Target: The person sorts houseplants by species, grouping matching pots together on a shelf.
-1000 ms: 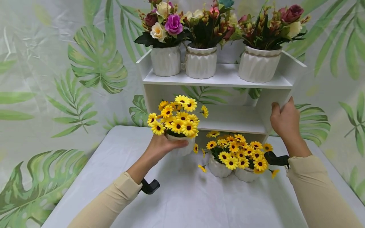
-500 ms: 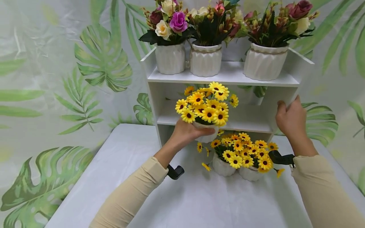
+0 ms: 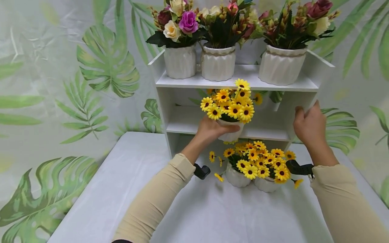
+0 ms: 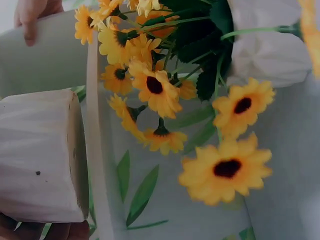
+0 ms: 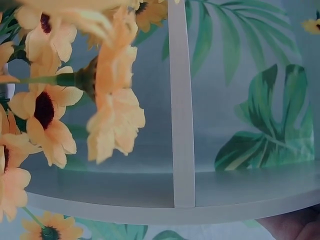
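My left hand (image 3: 209, 130) grips a small white pot (image 3: 231, 132) of yellow sunflowers (image 3: 234, 106), thumb across its front. The pot is raised in front of the middle tier of a white shelf unit (image 3: 188, 86). In the left wrist view, the held pot's base (image 4: 78, 155) faces right, with fingertips (image 4: 50, 231) beneath. My right hand (image 3: 310, 130) holds the unit's right side panel at its front edge; part of it appears in the right wrist view as fingers (image 5: 295, 226) at the lower right corner.
Two more white pots of yellow sunflowers, a left one (image 3: 238, 175) and a right one (image 3: 265, 185), stand on the white-covered table (image 3: 206, 216) before the unit. Three rose pots, left (image 3: 180, 62), middle (image 3: 218, 64) and right (image 3: 282, 65), occupy the top tier. A leaf-print backdrop (image 3: 106, 60) hangs behind.
My left hand has carried the sunflower pot up and to the right, from left of the table pots to the middle tier's front. My right hand has kept its hold on the side panel.
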Demonstrator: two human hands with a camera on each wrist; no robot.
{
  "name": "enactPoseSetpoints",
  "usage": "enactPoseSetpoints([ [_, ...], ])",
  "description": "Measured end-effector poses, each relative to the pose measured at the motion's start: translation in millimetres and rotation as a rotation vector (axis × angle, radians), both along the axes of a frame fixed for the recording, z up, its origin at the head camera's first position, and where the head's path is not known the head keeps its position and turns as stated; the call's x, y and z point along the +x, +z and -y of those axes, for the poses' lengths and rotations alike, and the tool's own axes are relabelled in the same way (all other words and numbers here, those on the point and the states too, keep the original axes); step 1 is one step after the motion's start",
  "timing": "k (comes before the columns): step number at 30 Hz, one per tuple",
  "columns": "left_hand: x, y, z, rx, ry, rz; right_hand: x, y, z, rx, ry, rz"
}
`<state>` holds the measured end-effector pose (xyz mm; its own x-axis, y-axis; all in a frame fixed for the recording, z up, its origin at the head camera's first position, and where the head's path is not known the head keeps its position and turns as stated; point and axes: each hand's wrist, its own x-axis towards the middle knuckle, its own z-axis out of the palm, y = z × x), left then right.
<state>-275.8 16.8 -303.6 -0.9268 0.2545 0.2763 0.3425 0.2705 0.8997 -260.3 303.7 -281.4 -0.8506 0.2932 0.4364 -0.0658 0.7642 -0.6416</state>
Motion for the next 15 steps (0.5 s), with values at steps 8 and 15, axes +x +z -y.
enactPoseSetpoints([
  [8,-8.1,-2.7,-17.5,0.07,0.034,0.094,0.8,0.2,1.7,0.001,0.004,-0.014],
  [15,-9.9,-4.0,-31.7,0.096,0.065,0.153,2.1,1.3,-0.1,0.015,0.006,-0.007],
])
